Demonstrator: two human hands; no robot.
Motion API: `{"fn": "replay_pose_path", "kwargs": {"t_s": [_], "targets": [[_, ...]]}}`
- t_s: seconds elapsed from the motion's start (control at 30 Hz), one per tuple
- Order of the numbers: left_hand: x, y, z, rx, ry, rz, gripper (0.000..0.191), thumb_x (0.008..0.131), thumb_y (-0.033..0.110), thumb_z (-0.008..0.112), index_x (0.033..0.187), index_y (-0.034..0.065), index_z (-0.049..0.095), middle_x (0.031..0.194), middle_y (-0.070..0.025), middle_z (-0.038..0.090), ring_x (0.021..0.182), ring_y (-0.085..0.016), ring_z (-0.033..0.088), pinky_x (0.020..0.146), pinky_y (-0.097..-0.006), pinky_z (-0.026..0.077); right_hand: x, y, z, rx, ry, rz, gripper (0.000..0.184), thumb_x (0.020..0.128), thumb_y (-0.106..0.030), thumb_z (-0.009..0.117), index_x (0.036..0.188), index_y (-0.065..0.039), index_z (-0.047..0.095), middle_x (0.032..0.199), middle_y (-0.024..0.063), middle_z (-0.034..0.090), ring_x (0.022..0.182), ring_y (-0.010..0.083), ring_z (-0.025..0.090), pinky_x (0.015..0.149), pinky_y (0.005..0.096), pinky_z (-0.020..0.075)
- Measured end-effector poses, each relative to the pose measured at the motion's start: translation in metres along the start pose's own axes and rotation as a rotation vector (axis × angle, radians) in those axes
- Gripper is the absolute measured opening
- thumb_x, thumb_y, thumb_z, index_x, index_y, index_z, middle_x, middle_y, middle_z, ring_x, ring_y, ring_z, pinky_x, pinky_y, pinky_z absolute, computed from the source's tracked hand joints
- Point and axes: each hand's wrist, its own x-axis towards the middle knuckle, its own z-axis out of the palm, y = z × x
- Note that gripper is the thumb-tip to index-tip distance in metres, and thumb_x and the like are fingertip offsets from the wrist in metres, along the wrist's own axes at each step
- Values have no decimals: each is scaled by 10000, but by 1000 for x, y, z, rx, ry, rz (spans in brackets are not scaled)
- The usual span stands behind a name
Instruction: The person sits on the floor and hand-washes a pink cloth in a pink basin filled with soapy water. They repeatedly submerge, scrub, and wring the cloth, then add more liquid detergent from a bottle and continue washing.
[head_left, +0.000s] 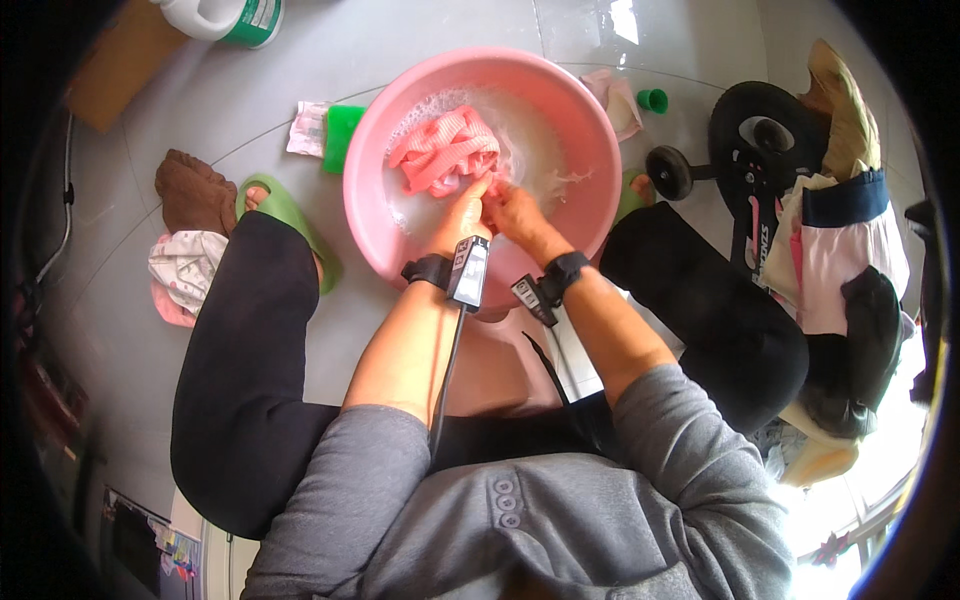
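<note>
A pink plastic basin (600, 187) on the floor holds cloudy, sudsy water (536, 150). In its left half lies a bunched, ribbed coral-pink garment (446, 146), wet and crumpled. My left hand (461, 217) and my right hand (517, 214) meet near the middle of the basin, above the water. Both grip the lower right end of the garment, with the fingers close together and partly hidden by each other. A black strap with a small device is on each wrist.
Left of the basin are a green block (343, 139), a brown cloth (193, 191) and a patterned cloth (191, 266). A white jug (255, 22) lies top left. On the right are a green cup (652, 100), a small-wheeled bike (750, 150) and piled clothes (847, 255).
</note>
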Motion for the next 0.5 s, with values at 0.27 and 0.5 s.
{"fn": "replay_pose_path", "kwargs": {"t_s": [0.27, 0.5], "targets": [[-11, 3, 15, -46, -84, 123, 262, 838, 223, 539, 1088, 160, 491, 1007, -22, 548, 914, -184, 511, 814, -368, 382, -36, -43, -14, -94, 60, -181, 319, 842, -366, 432, 829, -96, 601, 818, 169, 618, 727, 341, 595, 678, 419, 463], [0, -3, 25, -57, -29, 224, 304, 835, 223, 540, 1122, 145, 477, 1014, -26, 542, 912, -195, 512, 806, -368, 389, -12, -34, -28, -244, 263, -49, 410, 848, -448, 411, 797, -98, 619, 767, 187, 615, 757, 375, 586, 683, 467, 457]]}}
